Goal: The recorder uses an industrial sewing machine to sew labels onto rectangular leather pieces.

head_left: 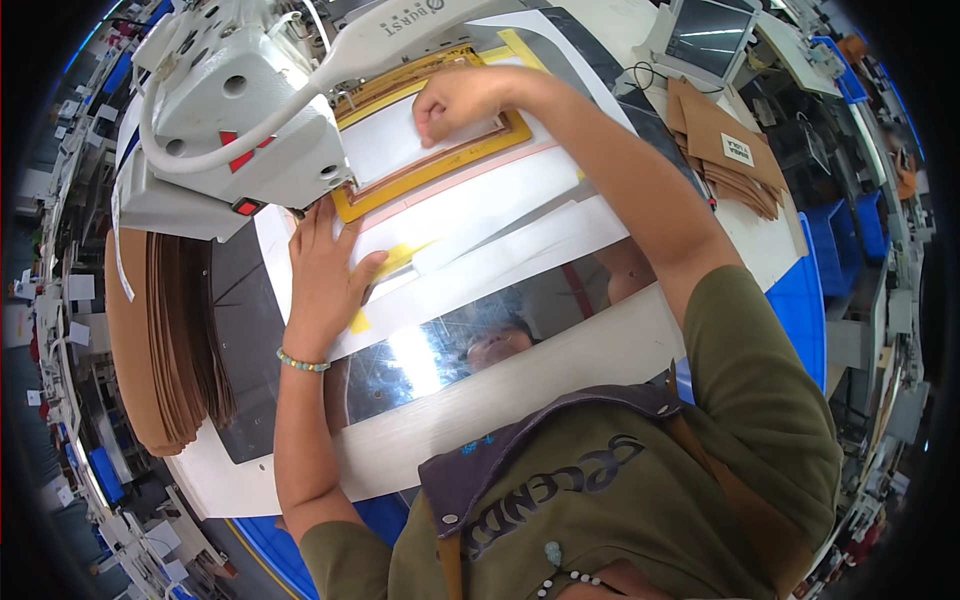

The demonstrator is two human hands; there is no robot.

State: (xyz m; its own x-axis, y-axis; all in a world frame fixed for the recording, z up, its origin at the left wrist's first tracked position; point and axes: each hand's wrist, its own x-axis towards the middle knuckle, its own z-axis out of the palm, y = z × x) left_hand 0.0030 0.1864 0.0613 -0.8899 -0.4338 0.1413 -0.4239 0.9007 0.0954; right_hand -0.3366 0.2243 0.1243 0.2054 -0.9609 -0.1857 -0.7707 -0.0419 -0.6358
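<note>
A yellow rectangular frame (450, 158) with a brown inner edge lies on white sheeting (480, 215), partly under the head of a white sewing machine (240, 90). My right hand (460, 100) is over the white area inside the frame, its fingers curled closed; whatever they may hold is hidden. My left hand (325, 255) rests flat with fingers spread on the white sheeting. Its fingertips reach the frame's near left corner, beside the machine head, and are partly hidden there. Close to the left thumb is a strip of yellow tape (400, 256).
A shiny metal plate (450, 350) spans the table's near side. Brown folded pieces (155, 340) are stacked at the left, and brown envelope-like pieces (725, 140) lie at the right. Behind those stands a screen (708, 38). A blue bin (800, 310) is beyond the table's right edge.
</note>
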